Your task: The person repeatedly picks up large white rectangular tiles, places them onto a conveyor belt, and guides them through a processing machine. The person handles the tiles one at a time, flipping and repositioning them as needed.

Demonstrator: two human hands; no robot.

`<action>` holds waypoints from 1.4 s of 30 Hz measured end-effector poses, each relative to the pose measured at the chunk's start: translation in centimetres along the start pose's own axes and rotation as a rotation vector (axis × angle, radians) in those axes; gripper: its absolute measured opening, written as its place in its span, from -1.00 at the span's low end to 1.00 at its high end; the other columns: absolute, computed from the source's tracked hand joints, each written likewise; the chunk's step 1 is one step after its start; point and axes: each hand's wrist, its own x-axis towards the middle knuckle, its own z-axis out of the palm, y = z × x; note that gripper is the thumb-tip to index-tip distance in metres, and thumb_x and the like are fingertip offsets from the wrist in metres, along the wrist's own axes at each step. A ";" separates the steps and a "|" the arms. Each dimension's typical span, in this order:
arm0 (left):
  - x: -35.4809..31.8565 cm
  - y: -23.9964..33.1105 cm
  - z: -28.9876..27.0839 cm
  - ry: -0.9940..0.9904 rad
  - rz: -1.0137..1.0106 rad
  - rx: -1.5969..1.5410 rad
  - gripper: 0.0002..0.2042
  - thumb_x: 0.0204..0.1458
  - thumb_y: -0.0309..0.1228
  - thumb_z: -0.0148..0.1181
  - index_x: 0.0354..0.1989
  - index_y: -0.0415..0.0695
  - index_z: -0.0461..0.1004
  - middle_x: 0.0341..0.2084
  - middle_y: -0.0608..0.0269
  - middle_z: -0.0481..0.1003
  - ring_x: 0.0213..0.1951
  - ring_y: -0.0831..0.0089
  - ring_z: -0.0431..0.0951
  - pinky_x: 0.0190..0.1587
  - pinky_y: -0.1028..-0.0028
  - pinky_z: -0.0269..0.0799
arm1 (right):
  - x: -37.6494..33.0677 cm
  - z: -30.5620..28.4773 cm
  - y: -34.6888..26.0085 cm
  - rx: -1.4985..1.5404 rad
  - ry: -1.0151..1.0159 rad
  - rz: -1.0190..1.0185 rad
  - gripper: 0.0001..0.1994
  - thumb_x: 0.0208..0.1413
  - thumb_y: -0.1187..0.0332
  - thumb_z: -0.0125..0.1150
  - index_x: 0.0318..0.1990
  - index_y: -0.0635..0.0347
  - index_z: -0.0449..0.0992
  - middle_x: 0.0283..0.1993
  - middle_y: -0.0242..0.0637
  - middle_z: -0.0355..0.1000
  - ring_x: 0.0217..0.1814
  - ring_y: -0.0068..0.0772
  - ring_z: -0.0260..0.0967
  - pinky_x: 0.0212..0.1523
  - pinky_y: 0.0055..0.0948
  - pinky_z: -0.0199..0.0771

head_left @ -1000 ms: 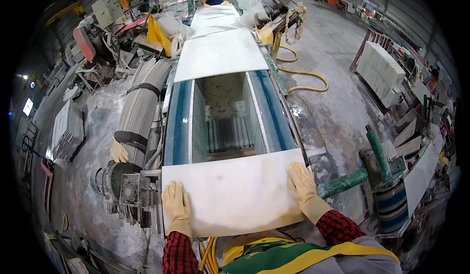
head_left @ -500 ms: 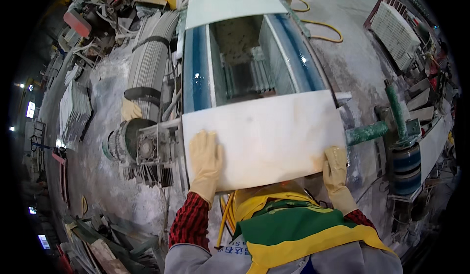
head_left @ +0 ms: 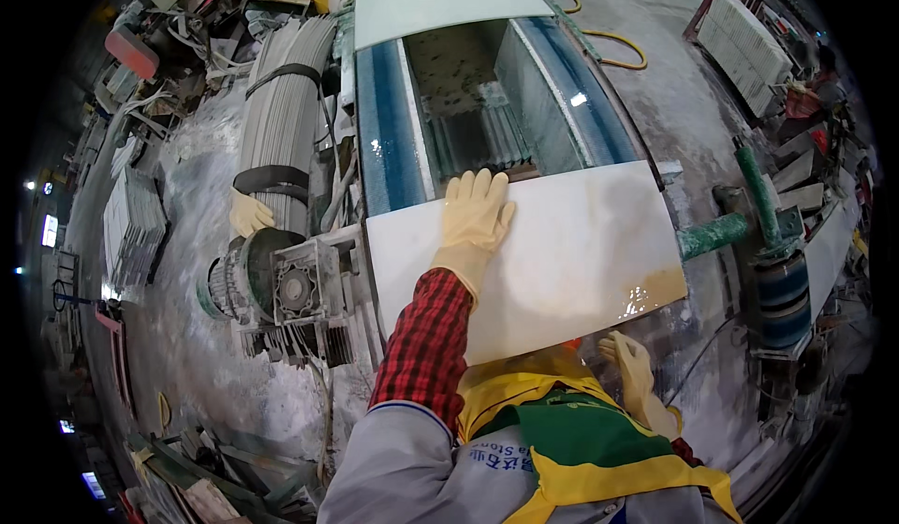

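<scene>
A white stone slab (head_left: 543,262) rests across two wet blue belts (head_left: 389,131) of a machine in front of me. My left hand (head_left: 476,215), in a cream rubber glove, lies flat on the slab with its fingers spread, the tips at the far edge. Wet, brownish staining marks the slab's near right corner. My right hand (head_left: 634,374), gloved alike, is off the slab, just below its near edge and close to my apron (head_left: 571,430). Its fingers are loosely extended and nothing shows in them.
Another pale slab (head_left: 449,1) spans the belts farther off. Left of the machine are a motor (head_left: 295,288), a strapped stack of strips (head_left: 281,131) and a loose glove (head_left: 250,213). To the right, a green roller (head_left: 712,236) juts out; a yellow hose (head_left: 618,60) lies on the floor.
My left hand has moved from the slab's left side to its far edge, farther right. My right hand has come off the near right corner, which now shows wet and stained. The slab sits slightly turned.
</scene>
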 end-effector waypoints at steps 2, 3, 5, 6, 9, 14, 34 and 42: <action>0.6 -0.2 0.8 -0.051 -0.053 0.000 -0.58 0.16 -0.21 0.29 0.14 -0.13 0.52 -0.04 0.08 0.61 0.06 0.10 0.57 0.17 0.05 0.36 | 1.5 1.0 0.2 0.210 -0.116 0.215 -0.33 0.40 0.01 0.32 0.36 0.46 0.38 0.22 0.08 0.54 0.14 -0.12 0.61 0.17 -0.25 0.68; 0.7 -0.4 1.5 -0.076 -0.077 0.000 -0.59 0.15 -0.20 0.29 0.12 -0.12 0.53 -0.12 0.11 0.64 0.00 0.14 0.61 0.14 0.06 0.38 | 2.1 1.4 0.7 0.098 -0.042 0.231 -0.37 0.44 0.00 0.26 0.33 0.46 0.40 0.16 0.06 0.56 0.11 -0.13 0.62 0.16 -0.25 0.67; 1.2 -0.7 1.8 -0.176 -0.134 -0.030 -0.64 0.22 -0.10 0.21 0.00 -0.13 0.60 -0.18 0.01 0.68 -0.06 0.05 0.67 0.10 0.02 0.45 | 2.7 5.2 -0.9 -0.119 0.113 0.270 -0.43 0.52 -0.01 0.13 0.26 0.45 0.45 0.06 0.02 0.61 0.05 -0.16 0.64 0.12 -0.25 0.66; 1.7 -0.6 1.0 -0.295 -0.178 -0.025 -0.62 0.25 -0.07 0.18 -0.03 -0.13 0.61 -0.15 -0.02 0.69 -0.04 0.02 0.67 0.10 0.00 0.46 | 3.1 5.4 -0.1 -0.088 0.054 0.266 -0.43 0.51 -0.02 0.13 0.26 0.43 0.47 0.07 0.01 0.61 0.06 -0.16 0.64 0.13 -0.24 0.65; 3.4 -0.8 -0.2 -0.461 -0.215 -0.073 -0.52 0.31 0.07 0.08 -0.12 -0.14 0.68 -0.13 -0.11 0.69 0.00 -0.14 0.66 0.07 -0.07 0.53 | 3.0 5.1 1.0 -0.034 -0.022 0.192 -0.43 0.49 -0.08 0.14 0.22 0.35 0.54 0.10 -0.04 0.63 0.07 -0.17 0.64 0.15 -0.24 0.61; 3.8 -4.3 0.1 -0.539 -0.137 -0.341 -0.42 0.34 0.13 0.05 0.05 -0.22 0.63 0.00 -0.22 0.63 0.09 -0.15 0.60 0.16 0.02 0.47 | -0.1 5.1 -3.4 -0.620 -0.075 0.105 -0.26 0.33 -0.43 -0.08 0.34 -0.10 0.56 0.20 -0.15 0.64 0.22 -0.16 0.62 0.27 -0.17 0.53; 1.6 -3.5 0.8 -0.555 -0.310 -0.029 -0.20 0.43 0.24 -0.26 -0.14 -0.36 0.66 -0.12 -0.40 0.62 0.04 -0.32 0.60 0.13 -0.09 0.46 | 3.9 5.2 3.0 -0.150 -0.120 -0.034 -0.41 0.42 -0.15 0.16 0.23 0.24 0.60 0.08 -0.08 0.68 0.02 -0.21 0.69 0.09 -0.28 0.68; 1.2 -5.9 2.6 -0.497 -0.279 -0.015 -0.27 0.44 0.22 -0.24 -0.16 -0.18 0.73 -0.16 -0.21 0.68 -0.01 -0.21 0.66 0.13 -0.02 0.54 | 3.0 4.7 3.6 -0.152 -0.062 0.029 -0.41 0.42 -0.18 0.19 0.03 0.29 0.68 -0.08 -0.15 0.70 -0.08 -0.35 0.66 -0.05 -0.33 0.67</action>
